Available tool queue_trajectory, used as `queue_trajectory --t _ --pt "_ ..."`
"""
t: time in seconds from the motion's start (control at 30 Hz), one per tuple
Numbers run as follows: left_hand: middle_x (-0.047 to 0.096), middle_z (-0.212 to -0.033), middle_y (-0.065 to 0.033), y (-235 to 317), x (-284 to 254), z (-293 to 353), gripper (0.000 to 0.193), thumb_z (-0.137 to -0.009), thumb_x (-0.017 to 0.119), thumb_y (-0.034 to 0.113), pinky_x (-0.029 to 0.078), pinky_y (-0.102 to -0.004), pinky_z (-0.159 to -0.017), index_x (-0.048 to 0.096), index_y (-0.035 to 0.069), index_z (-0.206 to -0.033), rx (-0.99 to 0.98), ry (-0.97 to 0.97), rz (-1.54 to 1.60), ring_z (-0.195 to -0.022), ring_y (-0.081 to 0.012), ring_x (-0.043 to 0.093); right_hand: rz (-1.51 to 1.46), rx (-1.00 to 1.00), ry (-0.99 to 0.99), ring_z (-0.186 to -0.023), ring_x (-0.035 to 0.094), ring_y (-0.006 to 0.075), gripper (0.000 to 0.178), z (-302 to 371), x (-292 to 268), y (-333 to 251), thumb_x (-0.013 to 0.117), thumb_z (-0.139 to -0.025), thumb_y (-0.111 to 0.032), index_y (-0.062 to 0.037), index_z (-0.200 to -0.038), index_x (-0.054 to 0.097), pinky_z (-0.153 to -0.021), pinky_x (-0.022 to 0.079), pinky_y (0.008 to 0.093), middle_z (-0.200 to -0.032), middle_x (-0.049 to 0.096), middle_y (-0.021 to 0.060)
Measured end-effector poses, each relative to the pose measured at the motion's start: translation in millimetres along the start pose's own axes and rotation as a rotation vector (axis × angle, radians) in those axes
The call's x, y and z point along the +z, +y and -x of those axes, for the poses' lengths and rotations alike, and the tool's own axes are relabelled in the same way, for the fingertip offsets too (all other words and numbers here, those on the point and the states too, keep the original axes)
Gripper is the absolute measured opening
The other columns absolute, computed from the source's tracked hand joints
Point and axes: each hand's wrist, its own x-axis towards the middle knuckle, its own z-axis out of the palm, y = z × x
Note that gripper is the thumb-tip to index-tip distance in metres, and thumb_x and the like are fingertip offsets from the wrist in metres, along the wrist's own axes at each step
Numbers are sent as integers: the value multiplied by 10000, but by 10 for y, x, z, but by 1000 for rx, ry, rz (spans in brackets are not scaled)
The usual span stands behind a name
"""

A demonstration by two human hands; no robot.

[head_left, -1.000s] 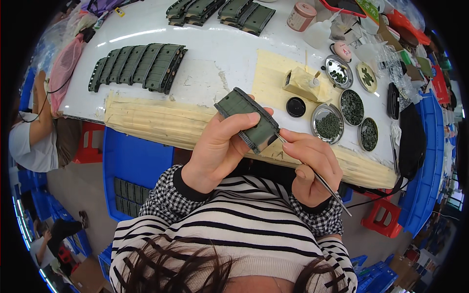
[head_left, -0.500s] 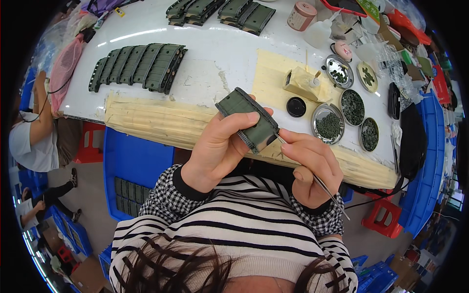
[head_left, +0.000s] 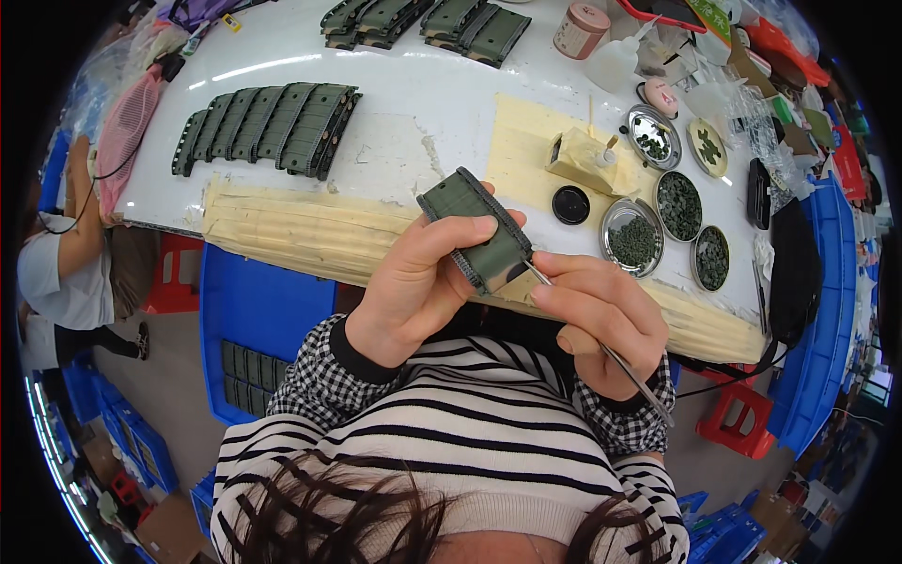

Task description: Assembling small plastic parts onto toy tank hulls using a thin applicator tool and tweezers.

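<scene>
My left hand (head_left: 413, 282) holds a small dark green curved panel (head_left: 474, 230) with ridged edges, thumb on its face. A brown and tan camouflage patch shows at the panel's lower corner. Closed round a thin metal hand tool (head_left: 620, 365), my right hand (head_left: 611, 315) is close beside the panel. The tool's fine tip meets the panel's right edge; whether it carries a small part is too small to tell. On the table to the left stands a row of similar green panels (head_left: 268, 130), and more stacked panels (head_left: 479, 36) lie at the far side.
Right of my hands are round dishes of small green pieces (head_left: 631, 240), a black lid (head_left: 570, 205) and a tape-wrapped block (head_left: 587, 162). Beyond stands a squeeze bottle (head_left: 620, 61). A blue bin (head_left: 268, 291) sits below the table edge, left. Another person (head_left: 70, 254) is at far left.
My right hand has shifted slightly right, the tool's tip staying at the panel's edge. My left hand and the panel have barely moved. A person walking in the background at left has moved.
</scene>
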Motion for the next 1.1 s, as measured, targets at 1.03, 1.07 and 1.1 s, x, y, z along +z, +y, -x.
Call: queue_trajectory --t 1.03,1.07,1.1 --pt "600 -1099 -165 -26 0 28 414 -877 552 56 540 -353 -857 451 28 -1278 22 10 -93 -995 -219 617 -116 60 126 -928 655 311 242 89 19 -16 673 -783 -27 56 -1008 646 -786 536 343 -987 647 194" --pt "601 -1101 -169 -17 2 38 416 -878 548 55 545 -351 -847 449 27 -1281 20 9 -98 -985 -216 621 -147 62 158 -919 656 309 229 127 9 3 669 -804 -55 55 -1004 647 -785 533 345 -986 649 195" --pt "602 -1102 -173 -10 0 41 418 -878 545 53 550 -348 -836 448 27 -1284 18 8 -104 -976 -214 626 -157 81 222 -910 657 306 219 179 -24 32 657 -818 -72 53 -997 648 -782 531 346 -982 650 196"
